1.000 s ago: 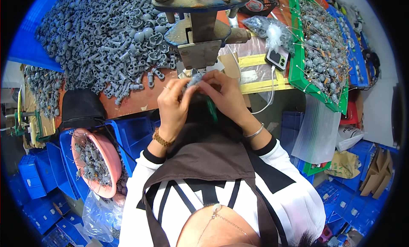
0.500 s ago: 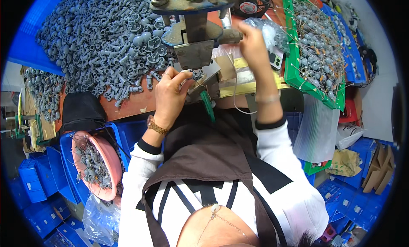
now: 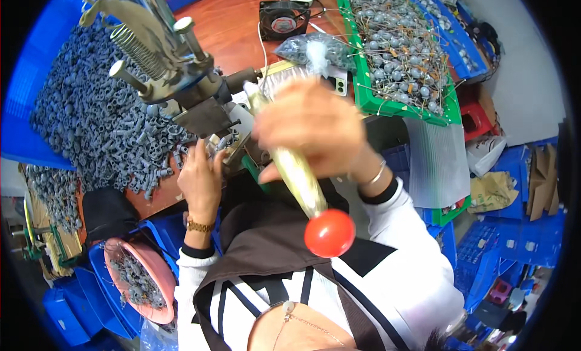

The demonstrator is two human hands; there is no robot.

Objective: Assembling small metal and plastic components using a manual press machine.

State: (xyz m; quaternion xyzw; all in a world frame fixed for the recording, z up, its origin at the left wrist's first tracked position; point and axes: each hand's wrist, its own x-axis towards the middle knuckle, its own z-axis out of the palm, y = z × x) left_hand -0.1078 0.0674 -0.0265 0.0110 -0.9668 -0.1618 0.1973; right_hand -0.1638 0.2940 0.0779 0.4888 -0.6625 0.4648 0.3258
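A hand press [image 3: 203, 116] with a metal column, a spring and bolts stands on the bench at centre left. Its lever [image 3: 296, 184] slants toward me and ends in a red ball knob [image 3: 330, 233]. Blurred by motion, my right hand [image 3: 315, 127] is closed round the lever's middle. My left hand [image 3: 201, 178], with a gold watch on the wrist, is at the press's lower jig [image 3: 233, 142], just under the ram. Its thumb and fingers are drawn together by small grey parts; what they pinch is too small to make out.
Grey plastic parts [image 3: 103, 109] lie heaped left of the press. A green tray [image 3: 363, 91] of wired grey pieces stands at the right, a black fan [image 3: 283, 19] and a bag of parts [image 3: 315, 51] behind. A pink basin [image 3: 158, 272] sits at lower left.
The lever with its red knob has swung down toward me in my right hand. My view has shifted, so the press appears further left. My left hand stays at the jig.
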